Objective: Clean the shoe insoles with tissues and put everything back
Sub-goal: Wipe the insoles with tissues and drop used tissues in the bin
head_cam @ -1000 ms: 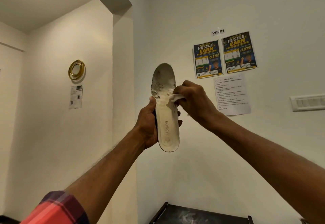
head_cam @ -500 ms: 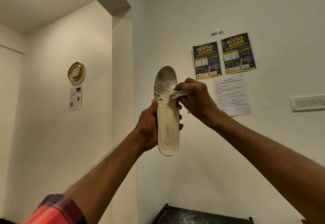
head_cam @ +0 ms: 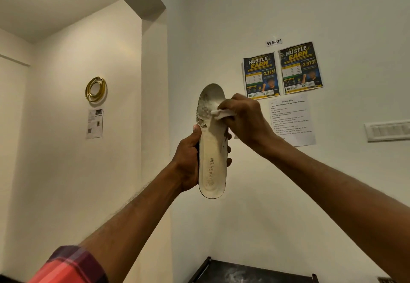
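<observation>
- White wall (head_cam: 332, 194) behind, w/ two "HUSTLE EARN" posters (head_cam: 260, 75) & a printed task sheet (head_cam: 290, 120) just below.
- Dark shelf top (head_cam: 250, 271) at bottom edge.
- Insole (head_cam: 211, 160): white, "FASHION" near heel, held upright in mid-air in front of wall, heel down, toe end grimy.
- Left hand (head_cam: 188, 163): fingers (head_cam: 229, 150) curled round insole's lower half, thumb on left edge.
- Right hand (head_cam: 246, 120): fingers bunched, pinching tissue.
- Tissue (head_cam: 221, 113): small white wad, pressed on insole's upper part.

A red-and-dark plaid sleeve (head_cam: 73, 265) covers the left upper forearm; the right forearm is bare.
</observation>
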The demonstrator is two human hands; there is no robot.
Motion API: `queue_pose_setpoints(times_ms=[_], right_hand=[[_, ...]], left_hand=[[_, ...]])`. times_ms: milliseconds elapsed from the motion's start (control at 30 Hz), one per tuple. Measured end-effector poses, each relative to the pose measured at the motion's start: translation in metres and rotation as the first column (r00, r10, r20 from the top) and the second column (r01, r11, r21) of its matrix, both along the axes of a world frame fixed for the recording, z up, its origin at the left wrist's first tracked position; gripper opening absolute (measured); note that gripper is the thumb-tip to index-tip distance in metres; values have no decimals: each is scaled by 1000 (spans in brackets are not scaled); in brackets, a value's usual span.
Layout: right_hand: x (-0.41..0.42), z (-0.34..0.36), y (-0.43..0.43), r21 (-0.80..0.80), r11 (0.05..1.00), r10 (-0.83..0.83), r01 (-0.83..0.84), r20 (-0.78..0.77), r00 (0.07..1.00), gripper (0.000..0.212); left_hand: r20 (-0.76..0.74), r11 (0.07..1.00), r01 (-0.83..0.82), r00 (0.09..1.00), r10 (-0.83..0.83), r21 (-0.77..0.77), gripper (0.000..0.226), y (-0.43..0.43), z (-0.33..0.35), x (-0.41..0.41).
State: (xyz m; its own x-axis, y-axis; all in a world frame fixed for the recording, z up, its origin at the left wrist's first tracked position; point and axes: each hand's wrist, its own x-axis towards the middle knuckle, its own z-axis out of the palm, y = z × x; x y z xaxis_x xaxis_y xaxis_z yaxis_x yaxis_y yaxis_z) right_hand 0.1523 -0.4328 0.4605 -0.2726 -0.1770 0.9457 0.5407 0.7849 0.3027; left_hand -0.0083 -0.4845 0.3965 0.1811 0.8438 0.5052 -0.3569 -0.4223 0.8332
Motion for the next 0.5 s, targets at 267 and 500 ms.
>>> queue_pose_setpoints(times_ms=[267,500], right_hand=[[4,7,2,24,999,-26,26,-11,1000,20],[-2,8,-2,58,997,-42,41,27,999,20]], left_hand=[[-58,1000,-8,998,8,1,73,-1,-3,-2],[-82,1000,-16,997,16,-5,73,-2,-5,0]])
